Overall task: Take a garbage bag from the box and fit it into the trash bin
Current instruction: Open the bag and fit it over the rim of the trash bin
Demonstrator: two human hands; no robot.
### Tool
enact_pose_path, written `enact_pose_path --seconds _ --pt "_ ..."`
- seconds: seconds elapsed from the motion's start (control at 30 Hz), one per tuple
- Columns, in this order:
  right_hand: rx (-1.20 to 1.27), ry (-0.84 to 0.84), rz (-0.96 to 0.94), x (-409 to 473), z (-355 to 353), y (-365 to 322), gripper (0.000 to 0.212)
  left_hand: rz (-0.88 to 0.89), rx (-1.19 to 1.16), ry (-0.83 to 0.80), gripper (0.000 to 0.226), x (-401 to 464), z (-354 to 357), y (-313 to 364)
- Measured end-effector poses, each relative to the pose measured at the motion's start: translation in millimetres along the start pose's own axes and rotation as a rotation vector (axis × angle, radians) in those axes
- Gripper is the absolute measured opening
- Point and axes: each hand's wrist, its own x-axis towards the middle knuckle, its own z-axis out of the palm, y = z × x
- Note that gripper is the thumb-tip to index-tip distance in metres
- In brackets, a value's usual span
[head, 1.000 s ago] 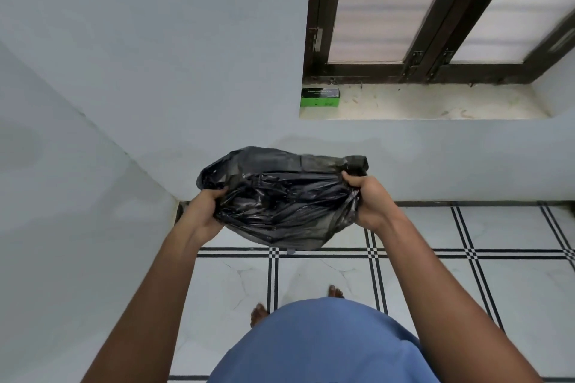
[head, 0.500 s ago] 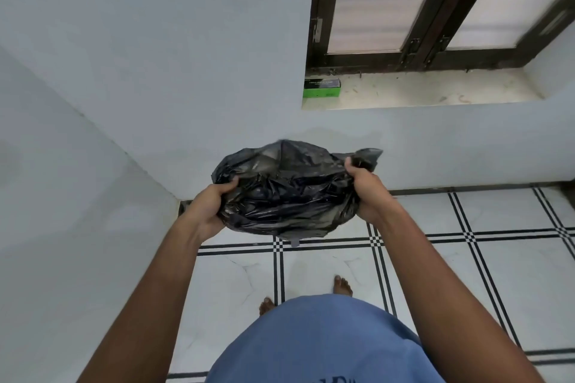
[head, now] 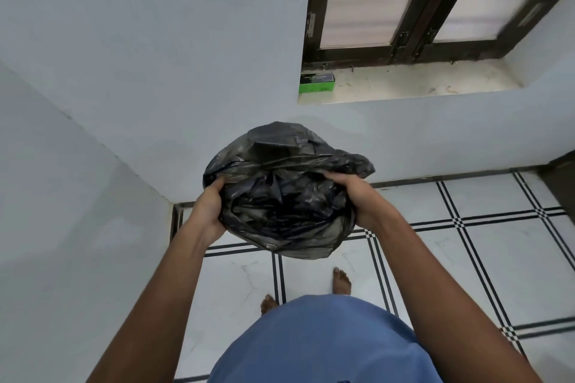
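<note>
You hold the black garbage bag (head: 287,196) in mid-air in front of your body, above the tiled floor (head: 497,258) and clear of it. Your left hand (head: 209,210) grips the bag's left side, fingers curled into the plastic. Your right hand (head: 357,196) grips the right side, fingers curled over the crumpled rim. The bag is bunched and partly ballooned between both hands, its upper folds rising toward the wall (head: 155,40). The green box (head: 316,83) sits at the left end of the window ledge (head: 420,84), well apart from the bag. Your bare feet stand on the floor below the bag. A dark-framed window (head: 404,9) stands above the ledge.
</note>
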Motion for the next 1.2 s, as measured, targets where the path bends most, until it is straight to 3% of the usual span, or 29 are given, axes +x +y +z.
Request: enact_pose_path --seconds 0.13,0.27,0.33,0.43,0.53,0.6,0.67,0.73,0.93,1.2 --pt "0.264 0.012 0.054 0 -5 1 0.052 -0.029 -0.060 -0.073 0.042 0 -7 0" --pt "0.290 -0.102 -0.006 -4 1 4 0.074 -0.053 0.034 -0.267 0.051 -15 2 4" --pt "0.195 -0.181 -0.041 -7 0 5 0.072 -0.068 0.195 -0.348 0.046 -17 2 4" --pt "-0.071 -0.247 -0.063 -6 -7 5 0.062 -0.077 0.371 -0.342 0.041 -8 1 -2" --pt "-0.536 -0.255 -0.105 -5 -4 2 0.075 -0.105 0.240 -0.295 0.030 9 5 -8" --pt "-0.597 -0.141 -0.136 -1 -4 -1 0.063 -0.107 0.154 -0.234 0.027 19 10 -12" --pt "-0.503 -0.071 -0.128 2 -10 -3 0.045 -0.109 0.132 -0.204 0.027 24 22 -15" --pt "-0.280 -0.082 -0.049 7 -19 -7 0.041 -0.137 0.100 -0.205 0.030 23 36 -14" --pt "0.182 -0.019 0.140 44 -56 -22 0.055 -0.208 0.013 -0.359 0.053 28 76 -10" --pt "0.036 0.022 0.074 91 -67 -72 0.047 -0.101 0.152 -0.212 0.041 64 139 26"
